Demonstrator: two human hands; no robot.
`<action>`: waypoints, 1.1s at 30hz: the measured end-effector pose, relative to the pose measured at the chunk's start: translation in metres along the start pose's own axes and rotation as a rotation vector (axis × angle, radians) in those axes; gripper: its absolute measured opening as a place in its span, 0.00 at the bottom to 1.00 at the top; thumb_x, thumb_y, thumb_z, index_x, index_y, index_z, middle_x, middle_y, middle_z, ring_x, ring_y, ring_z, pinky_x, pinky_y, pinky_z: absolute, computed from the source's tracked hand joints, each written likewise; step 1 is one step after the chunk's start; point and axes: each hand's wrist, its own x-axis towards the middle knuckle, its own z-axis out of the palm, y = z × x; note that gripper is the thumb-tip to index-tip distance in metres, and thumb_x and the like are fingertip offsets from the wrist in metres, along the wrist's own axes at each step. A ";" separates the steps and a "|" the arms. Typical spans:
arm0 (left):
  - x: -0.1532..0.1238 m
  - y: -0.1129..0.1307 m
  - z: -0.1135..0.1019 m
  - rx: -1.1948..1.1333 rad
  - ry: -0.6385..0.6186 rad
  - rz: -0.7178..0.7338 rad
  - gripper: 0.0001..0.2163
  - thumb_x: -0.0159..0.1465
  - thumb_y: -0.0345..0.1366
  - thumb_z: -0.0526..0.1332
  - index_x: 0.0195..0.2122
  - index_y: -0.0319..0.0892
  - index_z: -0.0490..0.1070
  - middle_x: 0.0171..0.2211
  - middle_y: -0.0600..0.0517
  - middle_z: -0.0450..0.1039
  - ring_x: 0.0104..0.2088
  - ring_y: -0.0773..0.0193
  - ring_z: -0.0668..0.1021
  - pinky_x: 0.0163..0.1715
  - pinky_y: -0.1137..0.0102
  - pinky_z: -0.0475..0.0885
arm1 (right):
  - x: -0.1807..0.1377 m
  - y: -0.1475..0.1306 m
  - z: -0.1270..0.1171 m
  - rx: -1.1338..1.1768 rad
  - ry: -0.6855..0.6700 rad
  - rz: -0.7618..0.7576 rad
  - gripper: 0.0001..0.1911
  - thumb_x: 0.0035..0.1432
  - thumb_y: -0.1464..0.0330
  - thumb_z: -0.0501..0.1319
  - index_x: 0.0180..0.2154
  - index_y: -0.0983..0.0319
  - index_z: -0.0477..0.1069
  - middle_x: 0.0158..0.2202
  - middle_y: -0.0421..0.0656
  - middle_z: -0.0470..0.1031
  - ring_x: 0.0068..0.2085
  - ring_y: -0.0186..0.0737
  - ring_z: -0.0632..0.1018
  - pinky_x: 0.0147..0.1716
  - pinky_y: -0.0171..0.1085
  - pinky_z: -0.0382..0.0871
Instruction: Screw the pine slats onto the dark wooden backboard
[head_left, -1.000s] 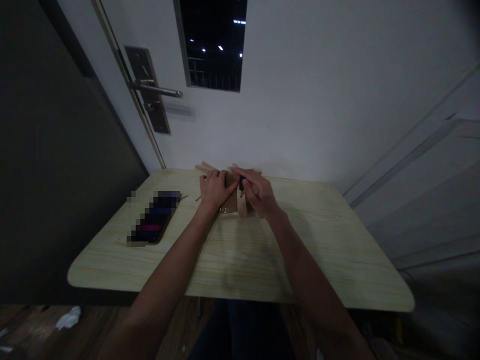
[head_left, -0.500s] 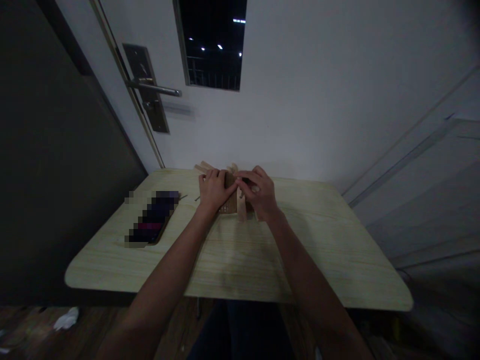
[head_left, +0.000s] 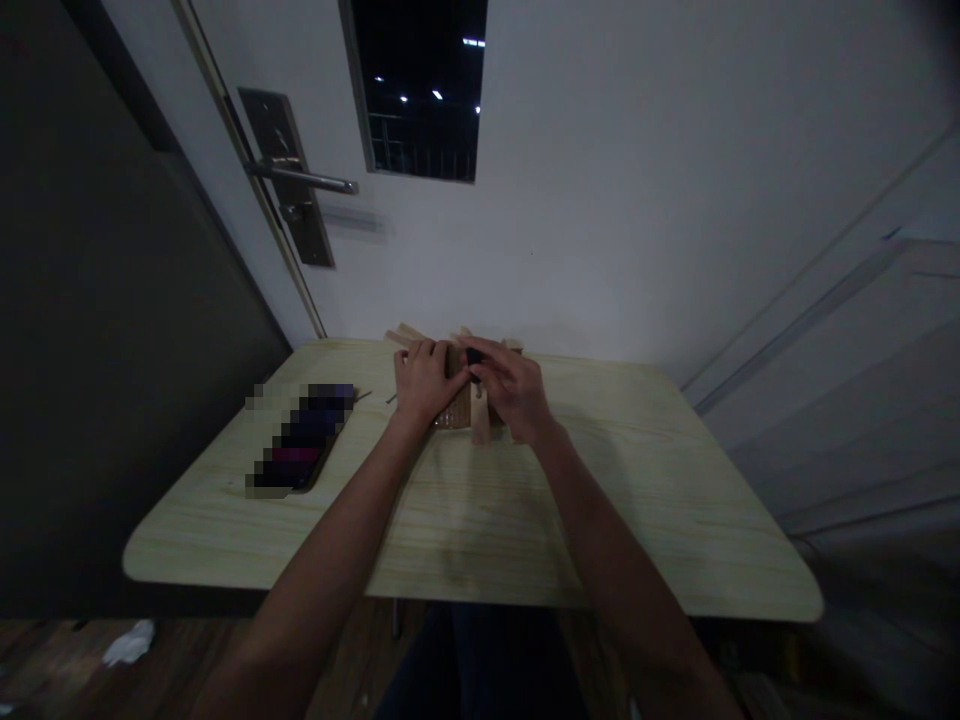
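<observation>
On the light wood-grain table (head_left: pixel 645 510), a brown block-like piece (head_left: pixel 454 411), perhaps wrapped in clear tape, lies near the back edge. My left hand (head_left: pixel 426 382) grips it from above, thumb reaching toward the right hand. A small black object (head_left: pixel 474 362) is pinched in my right hand (head_left: pixel 519 392); it looks like a short handle, but the fingers cover most of it. Just below it, a screw-like metal bit (head_left: pixel 479 391) shows over a pale wooden strip (head_left: pixel 481 422), which sticks out toward me. My hands hide much of the brown piece.
A phone (head_left: pixel 304 448), partly pixelated, lies on the table's left side. Thin metal pieces, possibly screws, are near it and by my left hand. More pale strips (head_left: pixel 405 333) are behind that hand. A white door with a lever handle (head_left: pixel 319 182) stands directly behind the table.
My right hand has shifted its grip slightly, so the black object between its fingers shows more clearly. The left hand keeps its hold. The whole view has moved slightly.
</observation>
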 end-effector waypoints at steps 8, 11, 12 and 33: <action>-0.001 -0.001 0.000 -0.008 -0.007 0.017 0.18 0.65 0.49 0.54 0.48 0.43 0.70 0.49 0.41 0.73 0.52 0.46 0.70 0.50 0.55 0.59 | 0.001 -0.003 0.002 -0.197 0.126 -0.026 0.08 0.57 0.64 0.65 0.40 0.54 0.77 0.34 0.40 0.74 0.34 0.37 0.74 0.36 0.39 0.74; -0.001 0.000 -0.002 -0.025 -0.007 0.010 0.21 0.65 0.51 0.53 0.48 0.41 0.70 0.48 0.40 0.73 0.52 0.45 0.70 0.50 0.54 0.59 | -0.002 0.002 0.001 -0.265 0.165 -0.007 0.09 0.59 0.62 0.63 0.41 0.54 0.76 0.33 0.40 0.70 0.31 0.36 0.72 0.31 0.37 0.72; -0.001 0.000 -0.002 -0.024 -0.008 0.004 0.21 0.65 0.52 0.52 0.48 0.41 0.70 0.49 0.40 0.73 0.53 0.45 0.70 0.50 0.54 0.59 | -0.002 0.004 0.000 -0.267 0.169 -0.011 0.09 0.60 0.61 0.62 0.42 0.53 0.76 0.33 0.40 0.69 0.31 0.36 0.71 0.31 0.38 0.73; -0.002 0.001 0.000 -0.035 0.018 0.014 0.24 0.64 0.57 0.51 0.47 0.42 0.70 0.48 0.40 0.73 0.52 0.46 0.70 0.49 0.55 0.59 | -0.004 0.010 -0.009 -0.248 0.145 -0.139 0.10 0.60 0.61 0.61 0.43 0.56 0.73 0.38 0.43 0.74 0.38 0.40 0.75 0.36 0.41 0.75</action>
